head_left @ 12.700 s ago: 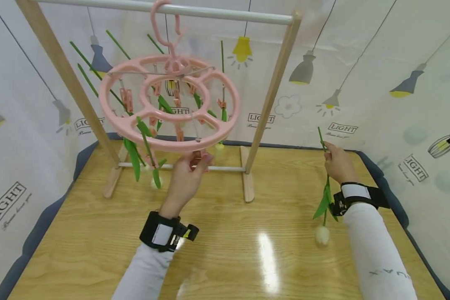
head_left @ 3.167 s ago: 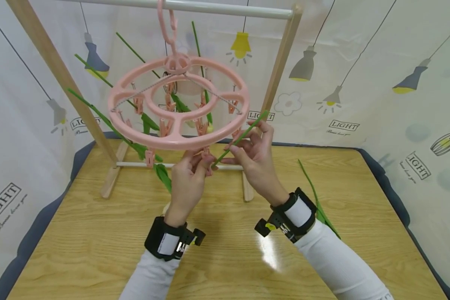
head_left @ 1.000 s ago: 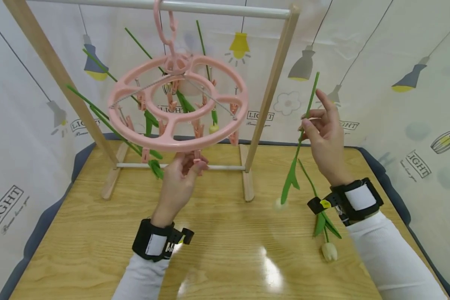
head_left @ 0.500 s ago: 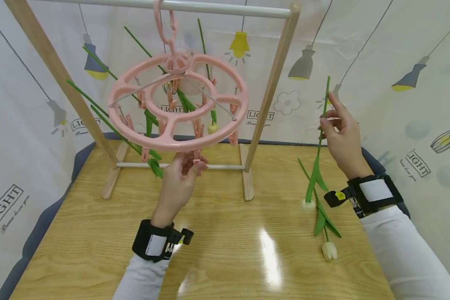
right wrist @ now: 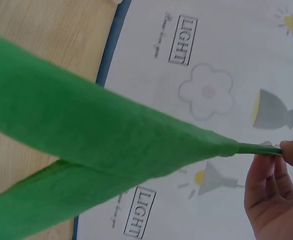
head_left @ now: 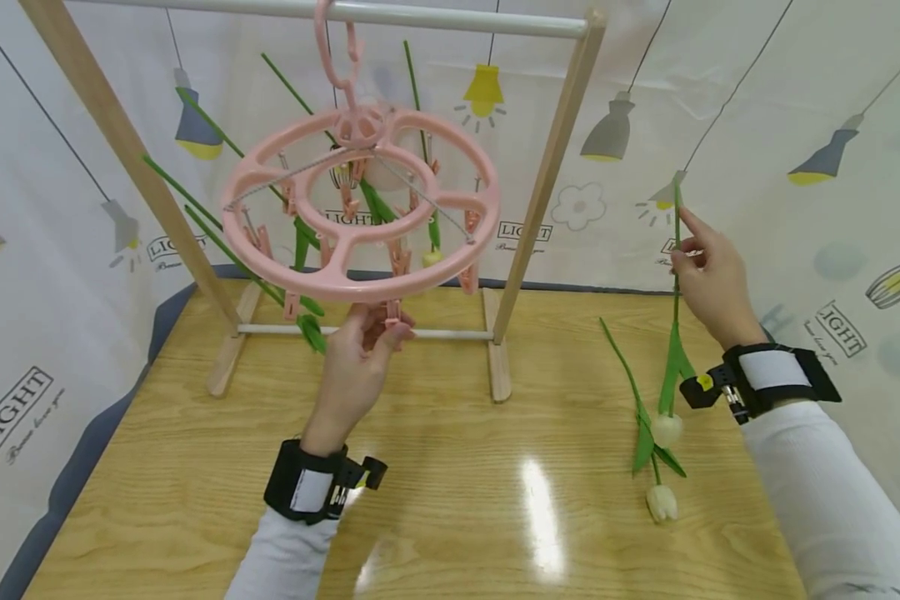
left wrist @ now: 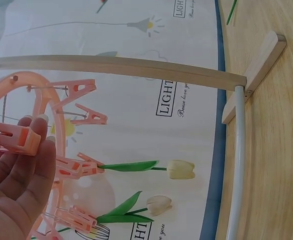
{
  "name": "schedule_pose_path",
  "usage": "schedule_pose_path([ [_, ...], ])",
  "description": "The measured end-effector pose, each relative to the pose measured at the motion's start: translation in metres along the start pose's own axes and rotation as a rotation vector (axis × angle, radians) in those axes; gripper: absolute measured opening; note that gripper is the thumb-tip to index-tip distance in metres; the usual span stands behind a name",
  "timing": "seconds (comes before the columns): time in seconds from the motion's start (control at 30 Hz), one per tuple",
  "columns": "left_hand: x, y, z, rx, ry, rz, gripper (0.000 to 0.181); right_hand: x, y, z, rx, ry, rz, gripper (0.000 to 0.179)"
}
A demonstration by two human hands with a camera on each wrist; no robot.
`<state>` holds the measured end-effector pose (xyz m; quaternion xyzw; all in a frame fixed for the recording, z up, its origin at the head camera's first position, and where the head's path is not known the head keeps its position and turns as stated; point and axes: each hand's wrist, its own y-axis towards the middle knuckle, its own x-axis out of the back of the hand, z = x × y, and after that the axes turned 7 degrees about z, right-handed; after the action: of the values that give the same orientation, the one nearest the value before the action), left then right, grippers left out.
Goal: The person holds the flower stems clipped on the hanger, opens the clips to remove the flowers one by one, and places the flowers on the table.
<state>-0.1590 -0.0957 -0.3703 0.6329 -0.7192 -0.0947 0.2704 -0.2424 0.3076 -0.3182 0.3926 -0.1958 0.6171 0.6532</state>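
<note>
My left hand (head_left: 352,367) pinches a pink clothespin (head_left: 393,312) under the front rim of a pink round clip hanger (head_left: 330,287). In the left wrist view that clothespin (left wrist: 19,139) lies between thumb and fingers, with no stem in it. My right hand (head_left: 716,287) pinches a white tulip (head_left: 675,358) by its stem, flower downward, over the table's right side. Its green leaf (right wrist: 111,125) fills much of the right wrist view. Another white tulip (head_left: 662,503) lies on the table just beside it. Several more tulips hang upside down from the hanger's clips, such as one pale yellow tulip (left wrist: 180,169).
The hanger hooks onto the white top bar (head_left: 465,18) of a wooden rack (head_left: 547,183). The rack's feet (head_left: 497,358) and lower white bar (head_left: 450,335) stand at the back of the wooden table (head_left: 450,500). A lamp-print cloth (head_left: 757,167) rises behind.
The right hand has drawn the tulip away from the front clothespin to the right, then lowered it beside the lying tulip. The left hand has stayed at its clothespin over the last second.
</note>
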Motion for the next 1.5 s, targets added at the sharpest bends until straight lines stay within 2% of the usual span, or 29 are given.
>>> schedule_pose_path([
  [0.27, 0.000, 0.000, 0.002, -0.003, 0.023, -0.001, 0.023, 0.007, -0.001, -0.032, -0.067, -0.080, 0.055, 0.056],
  [0.57, 0.000, 0.000, 0.002, -0.010, 0.014, -0.010, 0.022, 0.010, -0.002, -0.049, -0.127, -0.128, 0.138, 0.057],
  [0.8, -0.001, -0.001, 0.001, 0.001, 0.015, -0.008, 0.024, 0.004, -0.004, -0.062, -0.149, -0.203, 0.209, 0.058],
  [1.03, -0.001, -0.001, 0.002, -0.009, 0.032, -0.016, 0.024, -0.006, -0.008, -0.081, -0.239, -0.230, 0.247, 0.050],
  [1.23, -0.002, -0.001, 0.002, 0.007, 0.028, -0.015, 0.024, -0.015, -0.014, -0.090, -0.307, -0.240, 0.288, 0.048],
  [1.4, -0.002, -0.001, 0.001, 0.015, 0.017, -0.015, 0.024, -0.024, -0.021, -0.095, -0.260, -0.248, 0.324, 0.053],
  [1.5, -0.002, -0.001, 0.002, 0.011, 0.024, -0.019, 0.023, -0.034, -0.024, -0.097, -0.236, -0.252, 0.319, 0.059],
])
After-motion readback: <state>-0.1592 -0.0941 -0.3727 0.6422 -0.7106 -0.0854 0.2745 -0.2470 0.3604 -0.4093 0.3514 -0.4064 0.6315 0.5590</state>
